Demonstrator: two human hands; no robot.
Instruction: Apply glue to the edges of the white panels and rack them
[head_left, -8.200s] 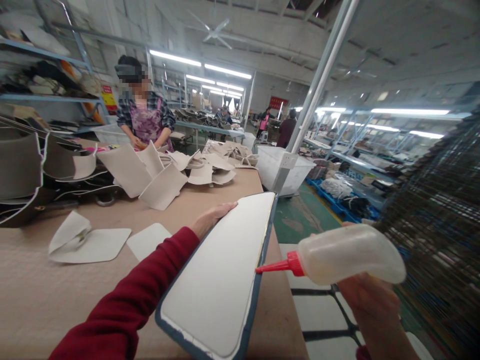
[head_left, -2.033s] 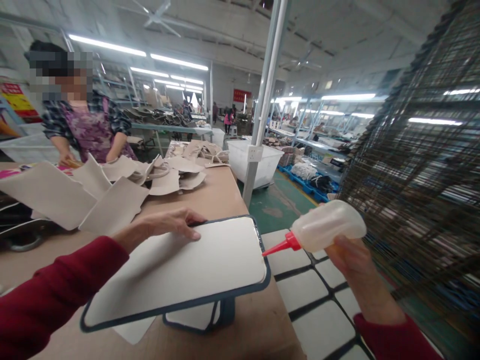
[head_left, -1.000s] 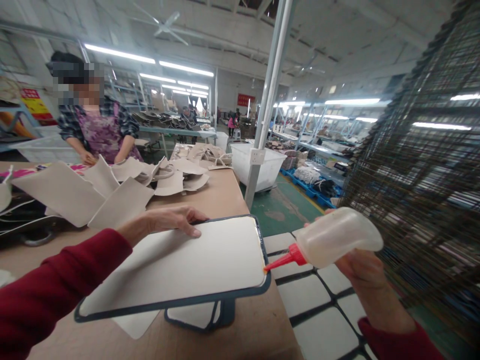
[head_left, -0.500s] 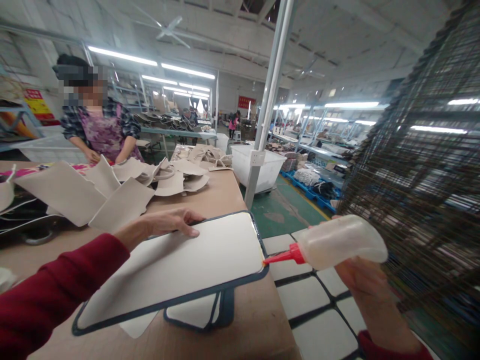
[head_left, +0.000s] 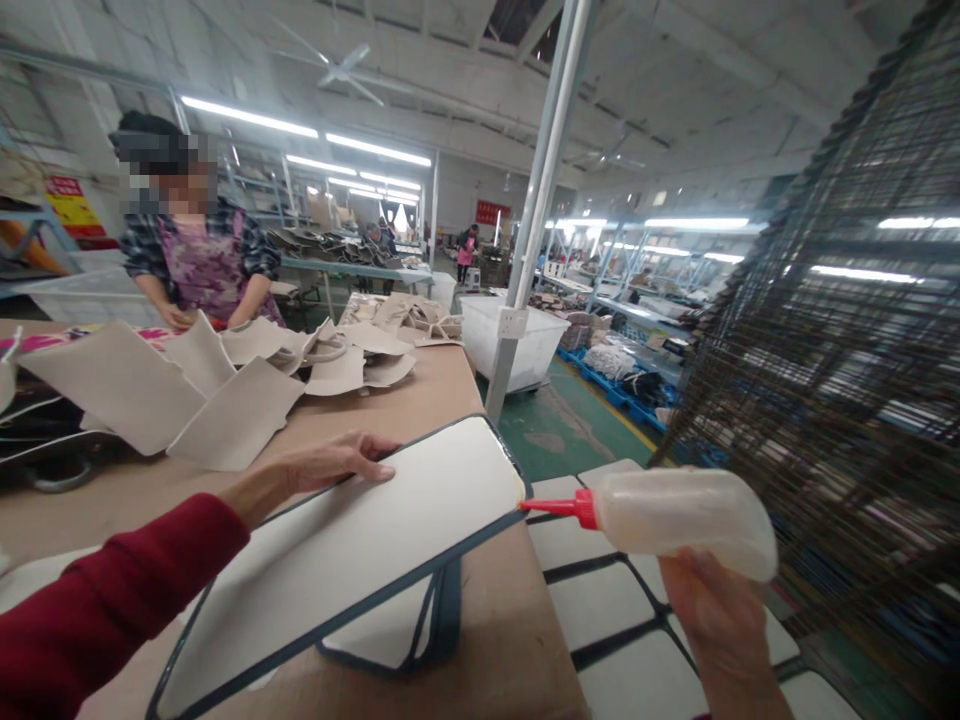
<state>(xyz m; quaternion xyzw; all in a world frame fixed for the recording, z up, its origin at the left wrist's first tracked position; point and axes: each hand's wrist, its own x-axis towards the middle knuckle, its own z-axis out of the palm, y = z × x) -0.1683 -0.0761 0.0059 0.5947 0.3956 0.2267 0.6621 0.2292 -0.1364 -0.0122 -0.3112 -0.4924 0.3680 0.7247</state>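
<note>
My left hand [head_left: 349, 460] grips the far edge of a white panel [head_left: 360, 540] with a dark blue border, thumb on its face and fingers behind. The panel is held tilted above the table. My right hand [head_left: 712, 600] is closed round a translucent squeeze bottle [head_left: 682, 515] lying nearly level. Its red nozzle [head_left: 559, 508] touches the panel's right corner, at the border, where a thin yellowish wet line shows. Beneath the panel, more dark-edged white panels [head_left: 382, 630] lie on the brown tabletop [head_left: 510, 620].
Beige cut pieces [head_left: 236, 415] are heaped on the table's far left. Several dark-edged white panels [head_left: 622, 600] are laid out at the right. A metal post [head_left: 525, 240] and white bin [head_left: 502, 335] stand beyond. Wire racks [head_left: 825, 330] rise at right. A co-worker [head_left: 202, 250] is across the table.
The bottle has levelled out, and its nozzle tip has shifted slightly up and left along the panel's corner. The panel's near left end has dipped lower.
</note>
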